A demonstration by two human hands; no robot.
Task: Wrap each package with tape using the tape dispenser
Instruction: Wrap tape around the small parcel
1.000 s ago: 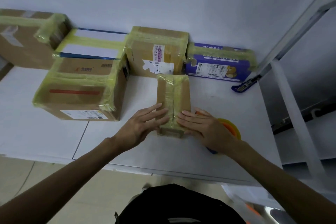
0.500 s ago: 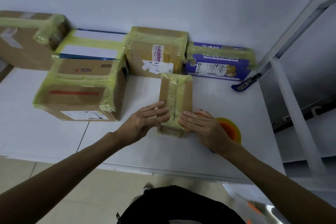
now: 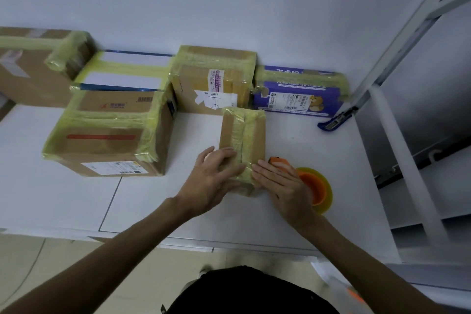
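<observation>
A small brown cardboard package (image 3: pixel 244 135) wrapped lengthwise in yellowish tape lies on the white table (image 3: pixel 318 150). My left hand (image 3: pixel 214 181) lies flat on its near left part with straight fingers. My right hand (image 3: pixel 283 183) presses flat fingers against its near right side. The orange tape dispenser (image 3: pixel 314 188) with its yellow tape roll lies on the table just right of my right hand, partly hidden by it.
Several taped packages stand along the wall: a large brown box (image 3: pixel 107 135) at left, a white and blue box (image 3: pixel 125 74), a brown box (image 3: pixel 214 79), a purple box (image 3: pixel 300 92). A blue cutter (image 3: pixel 336 120) lies at the right; a metal rack (image 3: pixel 407 58) stands beyond.
The small package has slid slightly away and to the right. My left hand moved further onto its top, and both hands shifted with it.
</observation>
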